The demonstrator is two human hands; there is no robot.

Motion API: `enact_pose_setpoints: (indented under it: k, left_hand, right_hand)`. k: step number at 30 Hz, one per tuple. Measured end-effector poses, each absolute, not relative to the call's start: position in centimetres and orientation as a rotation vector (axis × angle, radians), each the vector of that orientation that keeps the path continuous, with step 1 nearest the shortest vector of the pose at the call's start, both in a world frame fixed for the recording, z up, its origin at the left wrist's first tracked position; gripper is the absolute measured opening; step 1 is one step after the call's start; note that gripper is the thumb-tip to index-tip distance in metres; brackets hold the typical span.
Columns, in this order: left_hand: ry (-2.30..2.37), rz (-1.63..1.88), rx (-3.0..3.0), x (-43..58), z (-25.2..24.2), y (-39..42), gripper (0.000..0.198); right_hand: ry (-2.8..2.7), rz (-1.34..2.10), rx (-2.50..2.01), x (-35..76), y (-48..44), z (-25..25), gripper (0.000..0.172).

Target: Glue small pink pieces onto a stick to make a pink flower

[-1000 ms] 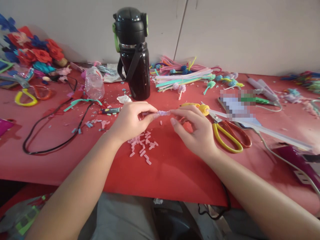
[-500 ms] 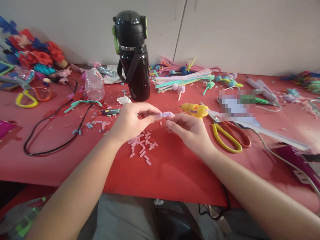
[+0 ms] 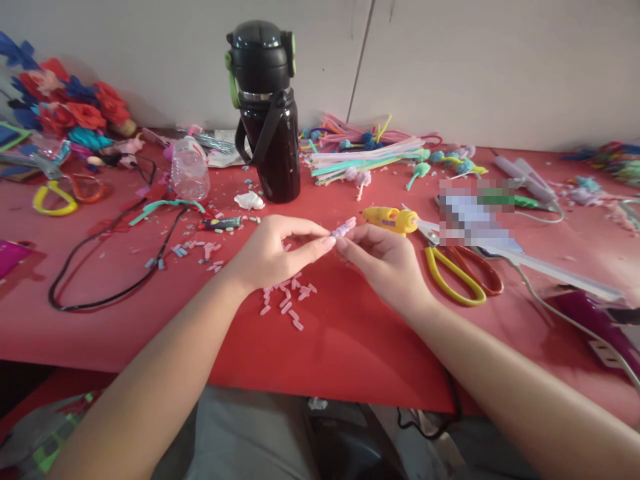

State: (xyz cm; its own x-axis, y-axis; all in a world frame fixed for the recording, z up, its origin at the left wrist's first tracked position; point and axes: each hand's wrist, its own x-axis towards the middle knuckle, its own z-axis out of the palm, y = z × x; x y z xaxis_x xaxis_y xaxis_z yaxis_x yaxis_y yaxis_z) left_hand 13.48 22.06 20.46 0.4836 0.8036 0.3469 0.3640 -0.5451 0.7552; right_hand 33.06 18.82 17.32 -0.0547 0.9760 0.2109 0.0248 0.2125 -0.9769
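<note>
A small lilac pipe-cleaner piece (image 3: 344, 229), bumpy and coiled-looking, is pinched between the thumb and forefinger of my left hand (image 3: 280, 250). It tilts up toward the far right. My right hand (image 3: 383, 257) closes on the same piece from the other side, its thumb tip close against my left thumb. Part of the piece is hidden by the fingertips. Below the hands, many short pink cut bits (image 3: 287, 297) lie scattered on the red tabletop (image 3: 300, 360). The yellow glue gun (image 3: 387, 219) lies just beyond my right hand.
A black bottle (image 3: 273, 133) stands behind my hands. Pipe cleaners (image 3: 367, 160) lie in a bundle at the back. Scissors (image 3: 457, 273), a phone (image 3: 475, 217) and a white cable (image 3: 545, 303) are on the right. At left are a clear plastic cup (image 3: 190, 170) and a black cord (image 3: 75, 308).
My left hand has shifted slightly right and down. The lilac piece has turned from nearly level to tilted upward, and the two hands' fingertips are closer together.
</note>
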Motion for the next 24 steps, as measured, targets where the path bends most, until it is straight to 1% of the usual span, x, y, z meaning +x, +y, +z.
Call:
enact_pose_setpoints:
  k: [3, 8, 13, 19, 24]
  left_hand:
    - [0.989, 0.952, 2.093, 13.54, 20.33, 22.23, 0.035]
    - [0.965, 0.918, 1.975, 13.73, 19.92, 22.64, 0.038]
    - [0.950, 0.930, 1.920, 13.68, 20.14, 22.71, 0.035]
    - [0.959, 1.010, 1.994, 13.80, 20.39, 22.29, 0.028]
    - [0.960, 1.028, 2.023, 13.94, 20.23, 22.22, 0.030]
  right_hand:
    - [-1.389, 1.050, -1.050, 32.98, 18.75, 17.26, 0.035]
    - [-1.453, 0.990, -1.026, 32.86, 18.54, 17.14, 0.028]
    - [-1.463, 0.978, -1.025, 32.87, 18.42, 17.13, 0.022]
    - [-1.465, 1.020, -1.032, 33.07, 18.34, 17.09, 0.022]
    - [-1.426, 0.917, -1.062, 33.24, 18.32, 17.41, 0.019]
